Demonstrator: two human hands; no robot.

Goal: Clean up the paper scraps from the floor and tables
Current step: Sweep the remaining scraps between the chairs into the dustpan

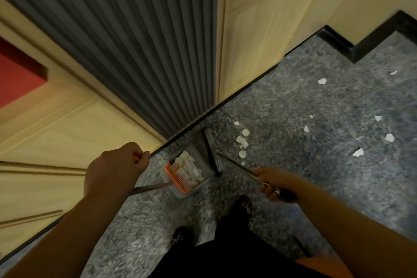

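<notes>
L hand (114, 166) fingers curled tight round orange-tipped handle (136, 157) of dustpan (188, 170), which sits on grey speckled floor (293, 108) near the wall skirting (214, 106), w/ white paper scraps (191, 168) piled inside by its orange comb edge. R hand (274, 184) fingers clamped on thin metal broom stick (237, 165); broom head (212, 153) just beside pan. More scraps (242, 141) lie right of broom, others (358, 152) scattered further right, well apart

The left hand (115, 165) grips a long-handled grey plastic dustpan (187, 171) full of white paper scraps (188, 168). The right hand (274, 184) grips a thin metal broom handle (237, 166). More white paper bits (242, 142) lie on the speckled grey floor (316, 108) toward two o'clock.
</notes>
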